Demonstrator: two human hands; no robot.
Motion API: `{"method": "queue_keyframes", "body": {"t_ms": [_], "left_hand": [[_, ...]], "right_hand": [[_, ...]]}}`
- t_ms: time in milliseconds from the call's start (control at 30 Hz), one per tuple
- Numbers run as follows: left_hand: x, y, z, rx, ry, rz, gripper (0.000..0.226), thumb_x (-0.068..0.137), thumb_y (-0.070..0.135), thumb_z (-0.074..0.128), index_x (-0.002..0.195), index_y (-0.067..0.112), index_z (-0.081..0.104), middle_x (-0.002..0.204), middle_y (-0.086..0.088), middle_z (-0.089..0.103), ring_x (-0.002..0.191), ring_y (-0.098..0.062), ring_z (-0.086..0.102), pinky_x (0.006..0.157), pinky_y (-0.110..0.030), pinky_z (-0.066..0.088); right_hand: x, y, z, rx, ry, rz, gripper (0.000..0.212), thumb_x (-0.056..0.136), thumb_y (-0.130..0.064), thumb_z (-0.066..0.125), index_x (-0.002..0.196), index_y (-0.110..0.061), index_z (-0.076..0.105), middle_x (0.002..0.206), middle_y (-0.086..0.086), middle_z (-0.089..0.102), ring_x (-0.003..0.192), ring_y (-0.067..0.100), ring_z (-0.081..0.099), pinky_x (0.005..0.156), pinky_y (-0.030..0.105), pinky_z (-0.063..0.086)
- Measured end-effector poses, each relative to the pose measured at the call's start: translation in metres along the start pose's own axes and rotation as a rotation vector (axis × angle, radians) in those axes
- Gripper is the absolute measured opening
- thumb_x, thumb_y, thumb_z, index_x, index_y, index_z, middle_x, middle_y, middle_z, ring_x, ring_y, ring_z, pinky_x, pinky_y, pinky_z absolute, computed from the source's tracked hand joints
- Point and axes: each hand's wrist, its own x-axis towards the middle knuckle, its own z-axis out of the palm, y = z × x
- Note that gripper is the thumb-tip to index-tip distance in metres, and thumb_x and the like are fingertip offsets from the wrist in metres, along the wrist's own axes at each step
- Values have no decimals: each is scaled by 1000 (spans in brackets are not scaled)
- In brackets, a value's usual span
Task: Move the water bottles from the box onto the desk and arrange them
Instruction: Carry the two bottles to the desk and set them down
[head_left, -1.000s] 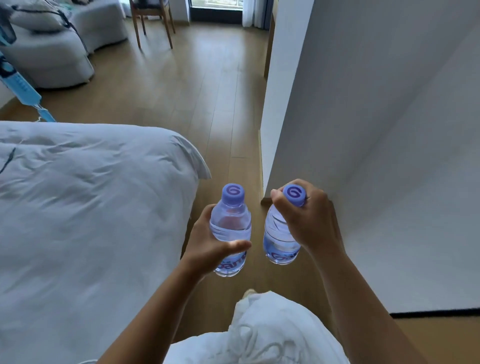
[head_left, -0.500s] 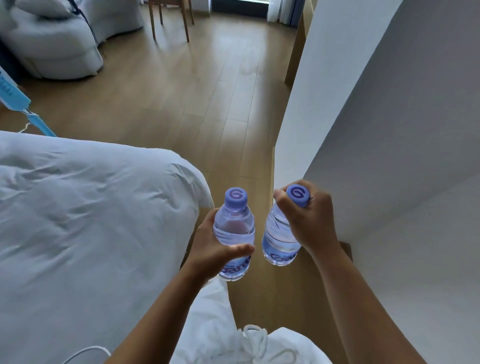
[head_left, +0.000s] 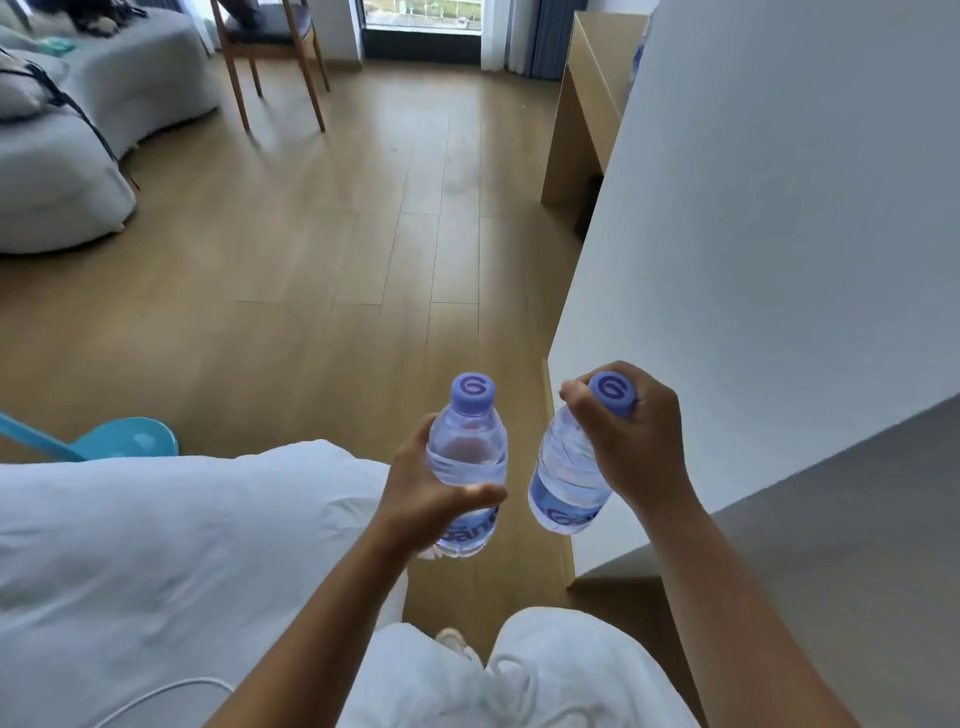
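Two water bottles ride upright in my hands between the bed (head_left: 156, 545) and a white wall: my left hand (head_left: 431, 499) wraps the body of the left bottle (head_left: 467, 462), my right hand (head_left: 631, 441) curls over the neck and cap of the right bottle (head_left: 569, 483), which tilts slightly. The table (head_left: 587, 104) lies well ahead and to the right, so I judge my right grip nearer it; no box is in view
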Motion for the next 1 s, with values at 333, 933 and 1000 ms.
{"method": "queue_keyframes", "body": {"t_ms": [333, 933, 1000], "left_hand": [[176, 20, -26, -32, 64, -38, 90, 36, 43, 77, 115, 12, 47, 101, -11, 63, 90, -27, 66, 84, -46, 55], [556, 115, -13, -67, 53, -19, 81, 36, 37, 77, 110, 10, 54, 98, -10, 67, 87, -25, 68, 83, -47, 55], [595, 117, -12, -62, 18, -13, 81, 35, 38, 76, 108, 12, 54, 96, -9, 67, 83, -20, 68, 77, -37, 57]], "right_hand": [[169, 48, 56, -9, 2, 24, 16, 83, -10, 67, 72, -7, 56, 59, -8, 53, 58, -1, 55, 53, 4, 41], [551, 122, 105, 39, 46, -12, 18, 75, -30, 59, 70, -13, 55, 59, -6, 54, 60, 0, 57, 52, 4, 43], [584, 135, 115, 26, 60, 8, 19, 75, -30, 59, 70, -11, 56, 58, -5, 55, 59, 1, 57, 51, 5, 43]]}}
